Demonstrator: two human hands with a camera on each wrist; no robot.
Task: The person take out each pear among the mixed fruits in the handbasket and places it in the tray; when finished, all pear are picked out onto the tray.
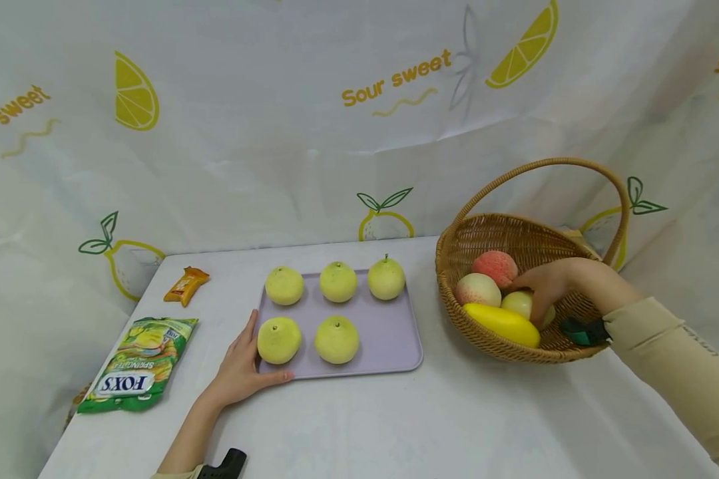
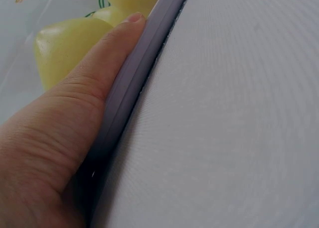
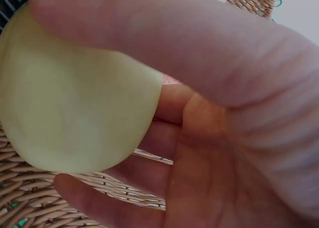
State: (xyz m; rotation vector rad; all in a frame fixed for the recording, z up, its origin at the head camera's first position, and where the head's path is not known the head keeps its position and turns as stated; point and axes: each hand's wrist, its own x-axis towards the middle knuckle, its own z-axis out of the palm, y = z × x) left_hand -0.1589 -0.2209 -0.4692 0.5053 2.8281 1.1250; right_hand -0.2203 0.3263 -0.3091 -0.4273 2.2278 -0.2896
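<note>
My left hand (image 1: 239,369) rests at the near left corner of a lilac tray (image 1: 389,339), fingers straight along its left edge. In the left wrist view the thumb (image 2: 99,63) lies along the tray's near rim. Several round yellow-green pears (image 1: 337,339) stand on the tray, two in the near row and three in the far row. Inside a brown wicker basket (image 1: 491,229), my right hand (image 1: 554,283) grips another pale yellow-green pear (image 3: 75,108), thumb over it and fingers around its far side. Two peaches (image 1: 478,290) and a yellow mango-like fruit (image 1: 503,324) lie beside that pear.
The basket's tall arched handle (image 1: 566,161) rises above the right forearm. A green FOX'S candy bag (image 1: 138,364) and a small orange wrapped snack (image 1: 187,286) lie left of the tray. A white cloth with lemon prints (image 1: 263,166) hangs behind the table.
</note>
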